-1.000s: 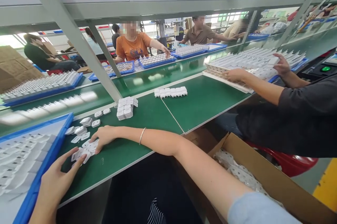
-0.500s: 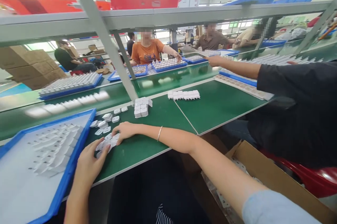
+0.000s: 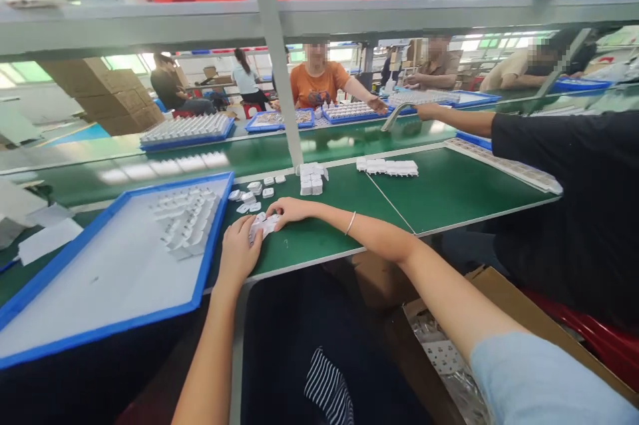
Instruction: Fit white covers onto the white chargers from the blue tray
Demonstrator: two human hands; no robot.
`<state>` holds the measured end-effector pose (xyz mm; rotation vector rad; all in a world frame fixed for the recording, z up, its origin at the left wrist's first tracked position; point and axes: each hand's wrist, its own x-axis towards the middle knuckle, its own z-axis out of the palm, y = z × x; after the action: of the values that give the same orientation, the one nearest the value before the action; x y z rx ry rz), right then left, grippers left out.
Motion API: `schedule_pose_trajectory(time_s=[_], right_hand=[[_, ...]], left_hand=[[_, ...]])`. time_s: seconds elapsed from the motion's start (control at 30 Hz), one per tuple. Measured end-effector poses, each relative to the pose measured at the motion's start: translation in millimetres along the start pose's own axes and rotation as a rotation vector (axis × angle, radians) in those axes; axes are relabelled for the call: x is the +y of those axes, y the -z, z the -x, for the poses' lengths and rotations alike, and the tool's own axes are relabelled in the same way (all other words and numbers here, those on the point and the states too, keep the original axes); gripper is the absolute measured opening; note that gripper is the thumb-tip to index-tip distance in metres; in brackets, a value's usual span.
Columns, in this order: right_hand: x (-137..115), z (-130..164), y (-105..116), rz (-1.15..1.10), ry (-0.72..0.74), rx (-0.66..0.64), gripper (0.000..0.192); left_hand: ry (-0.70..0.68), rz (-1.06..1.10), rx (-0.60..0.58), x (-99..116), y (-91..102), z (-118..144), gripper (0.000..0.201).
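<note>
My left hand and my right hand press from both sides on a small row of white plastic parts lying on the green table. More loose white parts lie just beyond them. A stacked block of the same parts stands behind my right hand. To my left a blue-rimmed tray holds a cluster of white parts in its far corner.
A person in a black top sits at my right, arm stretched toward the conveyor. Another row of white parts lies mid-table. A cardboard box with parts sits at my right knee. A shelf post rises ahead. People work across the belt.
My view has swung left, so the blue tray sits more central. My hands have closed in together on the row of white parts. The neighbour's arm reaches over the conveyor.
</note>
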<state>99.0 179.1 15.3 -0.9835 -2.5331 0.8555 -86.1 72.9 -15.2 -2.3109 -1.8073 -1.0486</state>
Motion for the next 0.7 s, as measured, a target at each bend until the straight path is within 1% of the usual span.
schedule_pose_trajectory(time_s=[0.13, 0.23, 0.33, 0.43, 0.53, 0.6, 0.7], right_hand=[[6.8, 4.6, -5.4, -0.040, -0.014, -0.019, 0.050], [14.4, 6.0, -9.6, -0.082, -0.020, -0.020, 0.050], [17.1, 8.5, -10.4, -0.117, -0.029, -0.023, 0.047], [15.8, 12.8, -4.4, -0.153, -0.046, -0.040, 0.047], [17.9, 16.6, 7.4, -0.212, -0.082, -0.070, 0.045], [22.3, 18.1, 15.2, -0.253, -0.111, -0.064, 0.044], [27.9, 18.9, 20.5, -0.275, -0.128, -0.066, 0.047]], left_hand=[[0.063, 0.052, -0.010, 8.8, 1.0, 5.6, 0.040], [0.118, 0.065, -0.014, 11.2, -1.6, 6.5, 0.038], [0.140, 0.067, -0.012, 12.8, -4.5, 5.5, 0.036], [0.127, 0.064, -0.017, 16.2, -5.7, 4.8, 0.034], [0.126, 0.043, -0.011, 18.7, -7.0, 5.1, 0.034], [0.140, 0.013, -0.013, 19.3, -8.8, 5.4, 0.035], [0.181, -0.055, -0.076, 19.8, -11.9, 5.2, 0.040]])
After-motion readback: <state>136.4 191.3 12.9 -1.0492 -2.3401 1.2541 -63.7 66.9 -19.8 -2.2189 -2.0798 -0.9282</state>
